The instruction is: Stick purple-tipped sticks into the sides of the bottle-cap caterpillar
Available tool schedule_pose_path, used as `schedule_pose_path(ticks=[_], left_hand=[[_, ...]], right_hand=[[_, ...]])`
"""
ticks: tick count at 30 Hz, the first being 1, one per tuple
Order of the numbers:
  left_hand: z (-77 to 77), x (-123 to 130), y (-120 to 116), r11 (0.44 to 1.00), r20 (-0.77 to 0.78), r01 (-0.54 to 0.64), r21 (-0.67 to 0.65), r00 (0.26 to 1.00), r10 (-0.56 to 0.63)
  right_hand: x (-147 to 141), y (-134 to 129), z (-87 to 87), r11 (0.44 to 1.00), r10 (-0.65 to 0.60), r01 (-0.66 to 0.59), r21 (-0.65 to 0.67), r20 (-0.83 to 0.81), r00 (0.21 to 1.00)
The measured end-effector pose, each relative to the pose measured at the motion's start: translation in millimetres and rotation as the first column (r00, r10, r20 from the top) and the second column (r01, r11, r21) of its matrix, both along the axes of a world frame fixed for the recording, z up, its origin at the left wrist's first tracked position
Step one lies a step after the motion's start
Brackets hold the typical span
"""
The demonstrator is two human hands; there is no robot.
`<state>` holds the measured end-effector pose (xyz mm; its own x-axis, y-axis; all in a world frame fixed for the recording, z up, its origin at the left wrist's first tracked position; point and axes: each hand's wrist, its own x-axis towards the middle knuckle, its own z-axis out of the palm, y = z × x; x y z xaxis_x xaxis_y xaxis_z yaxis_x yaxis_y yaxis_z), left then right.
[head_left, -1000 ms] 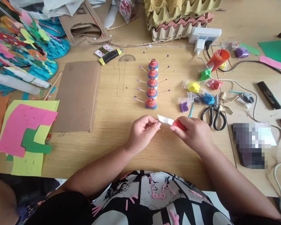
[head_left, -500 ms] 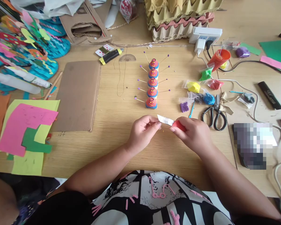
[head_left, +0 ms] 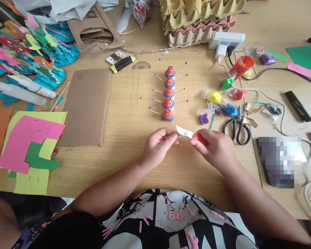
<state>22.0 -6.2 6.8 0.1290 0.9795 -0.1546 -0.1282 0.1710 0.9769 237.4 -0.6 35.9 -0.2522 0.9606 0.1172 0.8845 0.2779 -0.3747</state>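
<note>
Wrapped round the red handle of a utility knife, my right hand keeps the pale blade pointing left. The blade tip lies close to the fingertips of my left hand, which are pinched together; whatever is between them is hidden or too small to make out. Just beyond my hands stands a row of several egg-carton cups covered in red and blue clay with smiling faces. Thin sticks with purple balls on their ends poke out from both sides of the row.
Black-handled scissors and bagged coloured clay lie to the right, near an orange cup. Left are a cardboard sheet and cut coloured paper. Egg trays and a power strip stand behind.
The knife has shifted slightly to the right, its blade tip a little farther from my left thumb. My left hand has barely moved.
</note>
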Motion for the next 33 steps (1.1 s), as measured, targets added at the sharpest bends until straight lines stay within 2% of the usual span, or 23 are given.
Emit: schedule_pose_path(ticks=[7,9,13,15,18,20,24,29,31,33], left_hand=[[-0.1,-2,-1,1.000,-0.034,0.017,0.025,0.999,-0.017],[1.9,-2,-1,0.999,-0.056,0.021,0.048,0.998,-0.019],[4.6,-2,-2,0.997,-0.043,0.051,0.053,0.998,-0.049],[2.8,-1,-1,0.999,-0.021,0.042,0.023,0.999,-0.042],[-2.0,-1,0,1.000,0.015,0.014,-0.002,1.000,-0.014],[-3.9,-1,1,1.000,0.022,0.012,0.001,1.000,-0.012],[-0.7,-2,1,0.999,-0.016,0.027,0.019,1.000,-0.026],[4.7,-2,0,0.995,-0.045,0.078,0.056,0.996,-0.076],[3.8,-1,0,0.997,-0.040,0.065,0.036,0.997,-0.063],[2.1,-1,1,0.999,-0.025,0.044,0.015,0.999,-0.044]], right_hand=[[-3,-1,-2.0,0.999,0.037,-0.037,0.020,0.037,0.999],[0,1,-2.8,1.000,0.000,-0.001,0.015,0.052,0.999],[5,5,-2.9,0.988,-0.154,0.154,0.016,0.053,0.987],[4,4,-2.1,0.992,-0.126,0.126,0.006,0.027,0.992],[-1,-1,-2.0,1.000,0.005,-0.005,0.002,0.012,1.000],[-5,-3,-3.0,0.999,0.039,-0.040,0.010,0.026,0.999],[-3,-1,-6.7,0.999,0.012,-0.014,0.035,0.063,0.998],[8,7,-6.3,0.981,-0.183,0.178,0.072,0.069,0.981],[7,5,-3.9,0.984,-0.168,0.164,0.074,0.052,0.984],[4,2,-2.0,0.995,-0.080,0.077,0.070,0.041,0.996]])
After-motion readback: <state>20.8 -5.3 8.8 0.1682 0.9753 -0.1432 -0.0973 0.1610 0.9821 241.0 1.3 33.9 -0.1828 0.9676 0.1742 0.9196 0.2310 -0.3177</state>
